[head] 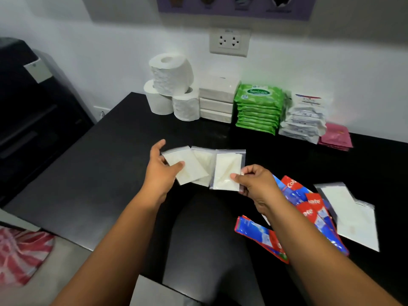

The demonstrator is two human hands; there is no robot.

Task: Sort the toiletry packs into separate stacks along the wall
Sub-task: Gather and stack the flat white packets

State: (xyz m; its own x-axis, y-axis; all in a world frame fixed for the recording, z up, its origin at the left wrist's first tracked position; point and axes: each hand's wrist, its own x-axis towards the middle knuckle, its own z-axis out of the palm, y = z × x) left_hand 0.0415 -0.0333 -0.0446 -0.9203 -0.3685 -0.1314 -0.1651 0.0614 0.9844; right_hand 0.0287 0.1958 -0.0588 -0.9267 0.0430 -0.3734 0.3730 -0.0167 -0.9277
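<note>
Above the middle of the black table (110,173) my left hand (161,171) holds two clear zip bags of white pads (194,164), thumb on top. My right hand (256,184) pinches a third clear zip bag (227,171) by its lower right corner, right beside the other two. Red and blue toothpaste sachets (309,206) lie loose on the table under and right of my right wrist, with one more sachet strip (260,237) nearer me. Two further clear zip bags (351,215) lie at the right.
Along the wall stand toilet rolls (170,89), a stack of white tissue packs (217,100), green wipes packs (258,107), white sachet packs (304,120) and pink packs (336,138). A wall socket (229,41) sits above. A dark cabinet (26,107) is at left.
</note>
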